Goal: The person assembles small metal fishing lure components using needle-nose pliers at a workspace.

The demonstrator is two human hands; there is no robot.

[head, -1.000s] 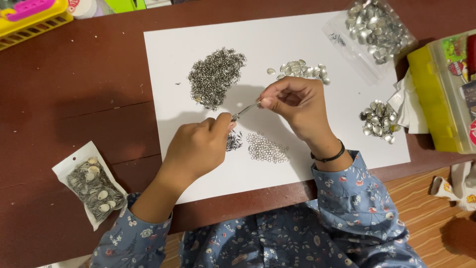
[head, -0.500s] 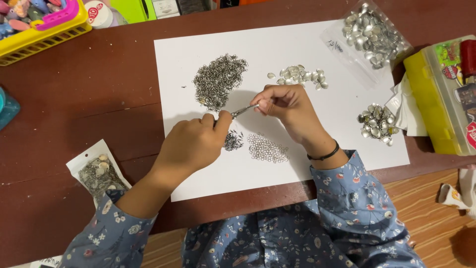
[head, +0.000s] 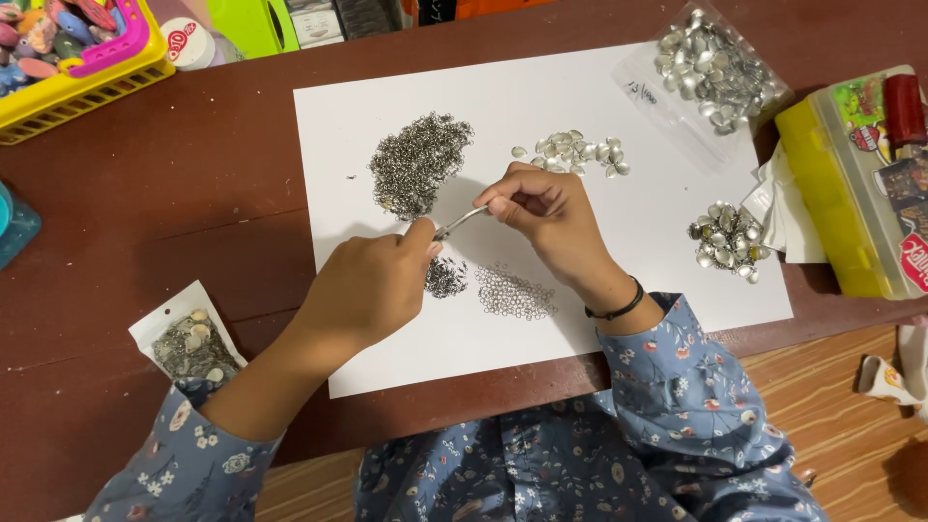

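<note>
Tweezers point(head: 461, 222) slant from our pinching right hand point(head: 541, 208) down-left, tips meeting our closed left hand point(head: 372, 285) above white paper point(head: 628, 251).

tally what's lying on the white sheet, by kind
Dark ring heaps: 2, large, small
Light ring patch: 1
Silver shell clusters: 2, upper, right
Total: 5
The clear bag of shells lies partly on the sheet, not counted.

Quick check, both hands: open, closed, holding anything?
Left hand: closed, fingertips pinched at the tip of the thin metal tool; what they pinch cannot be told.
Right hand: closed, holding the thin metal tool.
</note>
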